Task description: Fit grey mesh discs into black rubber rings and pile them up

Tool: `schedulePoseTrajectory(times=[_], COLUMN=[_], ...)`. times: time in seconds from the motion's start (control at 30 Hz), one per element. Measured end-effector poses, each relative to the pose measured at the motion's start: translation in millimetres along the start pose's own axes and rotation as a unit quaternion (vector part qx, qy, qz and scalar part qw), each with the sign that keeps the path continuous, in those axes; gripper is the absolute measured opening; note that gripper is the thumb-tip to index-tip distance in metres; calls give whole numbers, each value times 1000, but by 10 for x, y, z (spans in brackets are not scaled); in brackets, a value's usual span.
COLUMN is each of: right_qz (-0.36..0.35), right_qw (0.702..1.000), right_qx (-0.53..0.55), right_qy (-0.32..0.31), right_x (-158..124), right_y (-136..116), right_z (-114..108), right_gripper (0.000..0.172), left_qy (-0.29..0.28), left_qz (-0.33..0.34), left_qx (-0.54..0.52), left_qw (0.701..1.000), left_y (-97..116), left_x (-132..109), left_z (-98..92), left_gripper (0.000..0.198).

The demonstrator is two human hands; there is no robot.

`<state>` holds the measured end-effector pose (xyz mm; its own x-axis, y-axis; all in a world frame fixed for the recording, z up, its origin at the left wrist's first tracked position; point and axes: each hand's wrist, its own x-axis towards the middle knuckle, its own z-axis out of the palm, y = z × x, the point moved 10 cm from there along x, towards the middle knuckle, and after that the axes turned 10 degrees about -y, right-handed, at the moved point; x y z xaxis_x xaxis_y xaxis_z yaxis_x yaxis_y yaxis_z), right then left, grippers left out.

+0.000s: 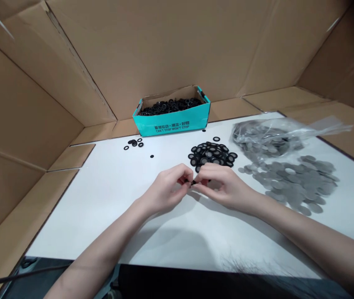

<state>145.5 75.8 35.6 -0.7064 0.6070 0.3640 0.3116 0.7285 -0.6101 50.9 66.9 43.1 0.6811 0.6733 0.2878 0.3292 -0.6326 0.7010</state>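
Observation:
Above the middle of the white table, my left hand [173, 186] and my right hand [219, 182] meet at the fingertips. Both are closed in a pinch on one small black ring [193, 182], mostly hidden by the fingers. Just beyond my hands lies a pile of black rings with grey mesh centres [211, 154]. Loose grey discs [298, 182] are spread to the right of my right hand. A few bare black rings [140, 145] lie farther off to the left.
A turquoise box [173, 123] full of black rings stands at the back. Behind the loose discs is a clear plastic bag [267, 139] with more grey discs. Cardboard walls [152, 50] enclose the table [102, 207]. A small black piece [152, 156] lies left of the pile.

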Motion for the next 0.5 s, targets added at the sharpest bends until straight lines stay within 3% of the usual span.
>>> schedulePoseTrajectory(times=[0.13,0.5], right_qz=[1,-30], right_qw=[1000,999], right_qx=[-23,-45], right_qy=[2,1], right_x=[-10,-5], right_y=[6,-71], right_z=[-19,-12], right_gripper=[11,20], left_qy=[21,11], left_qz=[-8,-12], left_qx=[-12,-26], left_qw=[1000,1000], left_y=[-21,-54], left_x=[2,-8], left_z=[-39,11], left_gripper=[14,10])
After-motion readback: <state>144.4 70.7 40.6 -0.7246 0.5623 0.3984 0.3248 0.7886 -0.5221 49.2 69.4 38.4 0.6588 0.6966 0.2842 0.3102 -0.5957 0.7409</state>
